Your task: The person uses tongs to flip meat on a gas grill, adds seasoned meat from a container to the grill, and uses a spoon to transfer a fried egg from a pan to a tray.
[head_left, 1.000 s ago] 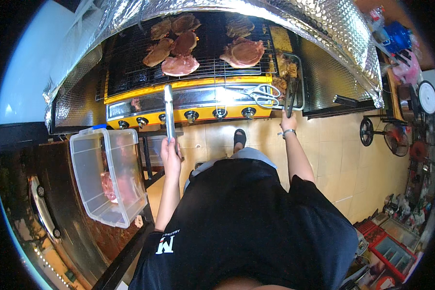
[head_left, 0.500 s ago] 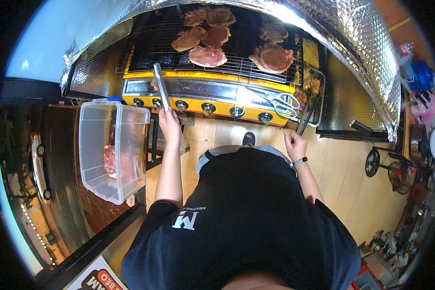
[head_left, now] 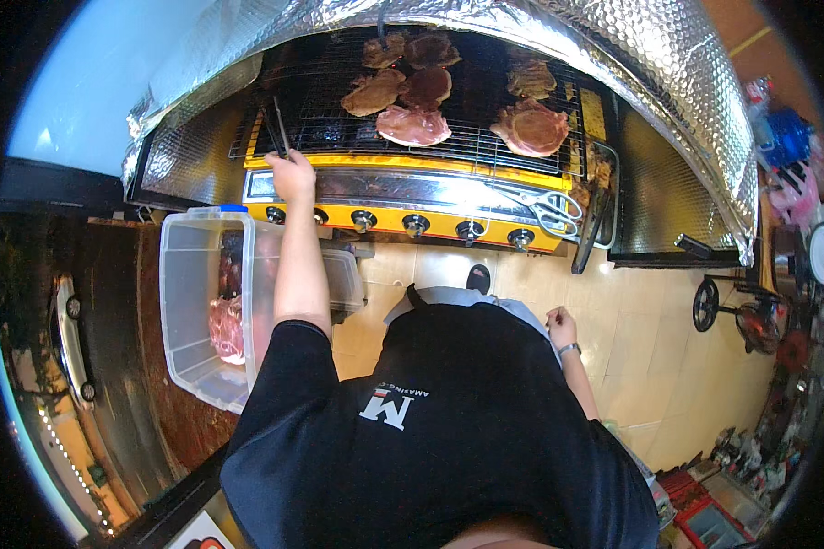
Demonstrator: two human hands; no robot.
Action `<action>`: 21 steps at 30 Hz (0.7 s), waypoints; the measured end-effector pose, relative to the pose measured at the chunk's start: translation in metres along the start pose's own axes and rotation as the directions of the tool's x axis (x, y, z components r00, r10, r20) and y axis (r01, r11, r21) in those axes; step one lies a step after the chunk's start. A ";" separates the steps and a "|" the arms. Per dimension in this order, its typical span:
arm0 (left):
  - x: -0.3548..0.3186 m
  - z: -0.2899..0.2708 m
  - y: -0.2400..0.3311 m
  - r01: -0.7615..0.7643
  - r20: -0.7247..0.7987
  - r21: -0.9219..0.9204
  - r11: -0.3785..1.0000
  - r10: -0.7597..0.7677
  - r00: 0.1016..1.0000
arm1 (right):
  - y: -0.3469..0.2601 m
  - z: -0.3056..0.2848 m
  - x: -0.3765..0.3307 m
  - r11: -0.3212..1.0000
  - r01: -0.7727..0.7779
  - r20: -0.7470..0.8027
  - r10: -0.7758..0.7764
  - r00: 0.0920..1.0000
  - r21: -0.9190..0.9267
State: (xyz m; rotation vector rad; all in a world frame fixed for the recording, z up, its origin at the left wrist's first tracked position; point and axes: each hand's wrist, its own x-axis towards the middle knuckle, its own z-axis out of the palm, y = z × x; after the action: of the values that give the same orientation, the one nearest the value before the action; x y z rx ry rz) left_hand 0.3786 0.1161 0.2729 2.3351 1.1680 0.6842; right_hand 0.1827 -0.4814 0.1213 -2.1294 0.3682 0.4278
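My left hand [head_left: 290, 176] is closed around metal tongs [head_left: 281, 128] at the grill's front left. Their tips point away over the wire rack [head_left: 325, 114], apart from the meat. Several meat slices lie there: a pinkish slice [head_left: 414, 126] near the middle front, browner ones such as this browned slice [head_left: 373, 93] behind it, and a large pale slice [head_left: 533, 128] to the right. My right hand [head_left: 561, 327] hangs beside my hip, fingers curled, with nothing visible in it. Raw meat [head_left: 229, 329] sits in a clear plastic bin [head_left: 179, 302] at left.
White-handled scissors [head_left: 549, 212] rest across the yellow grill's [head_left: 389, 222] front right. Beside them a metal tray [head_left: 613, 197] holds browned pieces, with a dark long-handled tool [head_left: 595, 229] on its edge. Foil sheeting [head_left: 650, 73] surrounds the grill's back and sides. A fan [head_left: 758, 320] stands at right.
My left hand has reached forward and left with the tongs, over the rack's left part. My right hand has dropped back from the tray side toward my hip.
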 end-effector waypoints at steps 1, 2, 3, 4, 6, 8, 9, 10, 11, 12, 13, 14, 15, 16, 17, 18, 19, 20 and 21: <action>0.009 0.002 -0.003 -0.018 0.022 0.061 0.998 0.017 1.000 | 0.035 0.008 -0.008 1.000 0.008 -0.027 -0.008 1.000 0.005; 0.010 0.006 0.004 -0.045 0.054 0.089 0.995 0.041 0.998 | 0.081 0.021 -0.017 1.000 0.005 -0.063 -0.004 0.998 0.013; 0.010 0.003 0.004 -0.061 0.073 0.130 0.990 0.052 0.996 | 0.108 0.031 -0.030 0.995 -0.083 -0.048 0.085 0.995 0.059; 0.010 -0.003 0.002 -0.071 0.092 0.176 0.982 0.055 0.994 | 0.130 0.039 -0.046 0.980 -0.171 -0.024 0.174 0.984 0.098; -0.008 -0.014 0.016 -0.132 0.013 0.175 0.976 0.131 0.991 | 0.154 0.051 -0.081 0.952 -0.284 -0.017 0.287 0.958 0.115; -0.035 -0.027 0.007 -0.271 -0.207 0.195 0.943 0.310 0.928 | 0.160 0.055 -0.109 0.947 -0.319 -0.015 0.319 0.947 0.023; -0.051 -0.030 0.005 -0.351 -0.250 0.120 0.929 0.371 0.894 | 0.164 0.058 -0.117 0.945 -0.326 -0.021 0.326 0.945 -0.015; -0.071 -0.036 0.004 -0.426 -0.245 0.024 0.905 0.418 0.875 | 0.166 0.060 -0.122 0.942 -0.330 -0.016 0.330 0.944 -0.053; -0.095 -0.040 0.003 -0.373 -0.091 -0.187 0.909 0.362 0.928 | 0.169 0.062 -0.126 0.940 -0.329 -0.009 0.329 0.944 -0.092; -0.127 -0.035 0.004 -0.235 0.066 -0.276 0.932 0.262 0.963 | 0.170 0.063 -0.128 0.938 -0.324 0.001 0.326 0.945 -0.127; -0.158 -0.016 -0.011 -0.217 0.158 -0.498 0.839 0.334 0.929 | 0.170 0.064 -0.129 0.935 -0.317 0.016 0.323 0.946 -0.161; -0.183 -0.014 -0.014 -0.270 0.324 -0.393 0.879 0.407 0.854 | 0.171 0.066 -0.130 0.932 -0.308 0.027 0.319 0.947 -0.191; -0.201 -0.001 -0.018 -0.185 0.528 -0.339 0.922 0.349 0.774 | 0.170 0.069 -0.129 0.929 -0.298 0.041 0.313 0.949 -0.218; -0.211 0.008 -0.021 -0.172 0.648 -0.271 0.947 0.311 0.696 | 0.168 0.071 -0.126 0.927 -0.286 0.054 0.307 0.950 -0.242; -0.218 0.042 -0.037 0.327 0.882 -0.277 0.904 0.104 0.459 | 0.165 0.072 -0.123 0.928 -0.272 0.060 0.296 0.953 -0.255; -0.223 0.070 -0.041 0.503 0.932 -0.276 0.819 0.100 0.349 | 0.166 0.076 -0.125 0.926 -0.288 0.044 0.307 0.951 -0.246; -0.221 0.079 -0.045 0.679 0.960 -0.256 0.688 0.096 0.265 | 0.156 0.073 -0.115 0.930 -0.277 0.048 0.296 0.954 -0.240; -0.221 0.086 -0.052 0.822 0.977 -0.213 0.528 0.116 0.179 | 0.145 0.072 -0.107 0.935 -0.287 0.030 0.299 0.954 -0.207; -0.221 0.083 -0.045 0.804 0.977 -0.214 0.555 0.111 0.183 | 0.137 0.073 -0.104 0.939 -0.307 -0.007 0.309 0.951 -0.155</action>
State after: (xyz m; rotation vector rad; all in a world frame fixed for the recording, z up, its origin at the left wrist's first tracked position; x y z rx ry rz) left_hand 0.2859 -0.0543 0.1308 1.0909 0.5937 -0.4748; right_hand 0.0207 -0.4847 0.0283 -2.2220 0.6838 0.6728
